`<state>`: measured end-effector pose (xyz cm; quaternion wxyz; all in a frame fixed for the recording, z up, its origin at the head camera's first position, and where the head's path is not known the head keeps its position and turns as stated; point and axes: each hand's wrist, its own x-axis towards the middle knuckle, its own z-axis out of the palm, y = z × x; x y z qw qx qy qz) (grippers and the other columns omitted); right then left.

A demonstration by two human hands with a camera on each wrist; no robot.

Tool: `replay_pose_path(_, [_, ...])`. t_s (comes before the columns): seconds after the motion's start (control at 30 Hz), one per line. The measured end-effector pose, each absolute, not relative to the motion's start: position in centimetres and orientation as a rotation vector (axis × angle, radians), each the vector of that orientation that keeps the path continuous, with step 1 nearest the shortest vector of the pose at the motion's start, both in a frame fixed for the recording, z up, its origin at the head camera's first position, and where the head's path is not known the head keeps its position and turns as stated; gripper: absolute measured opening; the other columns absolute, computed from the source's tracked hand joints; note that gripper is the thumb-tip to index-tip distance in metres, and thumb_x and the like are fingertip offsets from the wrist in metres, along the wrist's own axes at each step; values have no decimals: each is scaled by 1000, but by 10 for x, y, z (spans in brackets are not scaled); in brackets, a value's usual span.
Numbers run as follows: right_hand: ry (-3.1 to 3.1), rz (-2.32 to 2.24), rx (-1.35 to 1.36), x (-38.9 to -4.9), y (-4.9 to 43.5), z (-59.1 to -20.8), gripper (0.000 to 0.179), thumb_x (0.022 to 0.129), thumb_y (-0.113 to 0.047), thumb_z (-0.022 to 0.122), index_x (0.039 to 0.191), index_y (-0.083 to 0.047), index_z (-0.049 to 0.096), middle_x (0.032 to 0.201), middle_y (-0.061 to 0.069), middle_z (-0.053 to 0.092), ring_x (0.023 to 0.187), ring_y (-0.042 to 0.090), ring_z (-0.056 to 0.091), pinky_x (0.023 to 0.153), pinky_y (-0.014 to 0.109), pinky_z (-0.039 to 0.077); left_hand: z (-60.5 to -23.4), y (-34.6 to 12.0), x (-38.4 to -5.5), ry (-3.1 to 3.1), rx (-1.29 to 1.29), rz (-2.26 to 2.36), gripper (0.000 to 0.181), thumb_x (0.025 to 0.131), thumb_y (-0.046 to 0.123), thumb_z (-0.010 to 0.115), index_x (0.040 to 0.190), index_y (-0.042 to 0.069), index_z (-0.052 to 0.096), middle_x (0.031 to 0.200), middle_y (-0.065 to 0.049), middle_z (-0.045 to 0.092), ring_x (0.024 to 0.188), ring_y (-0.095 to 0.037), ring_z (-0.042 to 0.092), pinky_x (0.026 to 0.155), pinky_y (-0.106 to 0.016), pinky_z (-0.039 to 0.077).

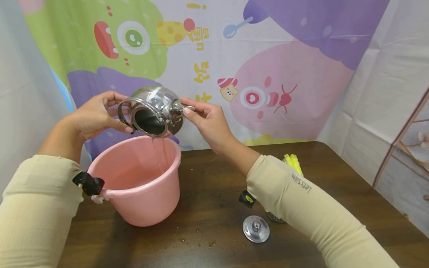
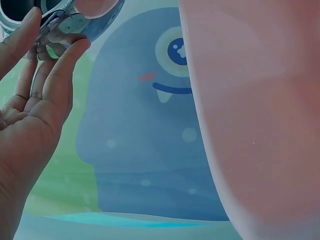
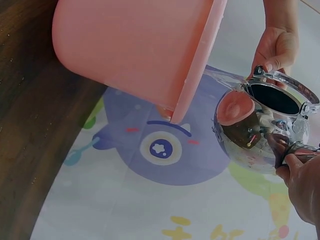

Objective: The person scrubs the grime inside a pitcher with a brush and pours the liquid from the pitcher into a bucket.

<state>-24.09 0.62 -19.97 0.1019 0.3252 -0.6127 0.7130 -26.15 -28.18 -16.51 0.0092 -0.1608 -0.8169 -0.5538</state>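
Note:
A shiny metal teapot (image 1: 152, 95), lidless, hangs tilted over a pink bucket (image 1: 147, 204) with its round mouth facing down and toward me. Water runs from the mouth's lower edge into the bucket. My left hand (image 1: 95, 116) grips the pot at its hoop handle (image 1: 124, 111), thumb in front and fingers behind. On the other side, my right hand (image 1: 212, 124) pinches the spout (image 1: 177, 107) between thumb and fingers. The right wrist view shows the teapot (image 3: 237, 145) beside the bucket rim, both hands on it.
On the brown table (image 1: 207, 201), a metal lid (image 1: 256, 229) with a knob lies to the right. A yellow object (image 1: 293, 163) and a dark perforated piece (image 1: 275, 217) are partly hidden by my right sleeve. Water drops dot the tabletop. A cartoon cloth (image 1: 214, 52) hangs behind.

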Motion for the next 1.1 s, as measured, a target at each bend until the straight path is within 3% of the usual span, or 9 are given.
replay_pose_path(0.33, [-1811, 2081, 983, -240, 6, -198, 32, 95, 5, 57, 126, 11, 58, 133, 20, 56, 118, 20, 58, 100, 28, 47, -165, -283, -260, -2519, -516, -1747, 71, 62, -32, 71, 118, 4, 46, 109, 0, 62, 94, -16, 63, 72, -36, 60])
replay_pose_path(0.6, [-1818, 2054, 998, -239, 7, -196, 32, 95, 4, 57, 126, 9, 59, 135, 18, 56, 110, 21, 62, 98, 28, 48, -166, -284, -259, -2417, -552, -1863, 71, 61, -35, 68, 117, 3, 48, 104, -4, 66, 97, -17, 63, 69, -35, 60])
replay_pose_path(0.77, [-1821, 2044, 1019, -238, 7, -195, 31, 95, 5, 57, 126, 10, 59, 136, 19, 55, 116, 24, 60, 99, 29, 48, -169, -285, -258, -2376, -568, -1909, 70, 61, -36, 67, 116, 4, 50, 102, -5, 67, 95, -18, 64, 68, -36, 60])
replay_pose_path(1.1, [-1824, 2036, 1073, -235, 11, -194, 32, 94, 6, 57, 126, 11, 58, 138, 19, 53, 124, 18, 54, 99, 30, 48, -171, -282, -251, -2357, -549, -1896, 70, 61, -36, 67, 114, 7, 52, 103, -2, 66, 94, -15, 64, 66, -33, 60])
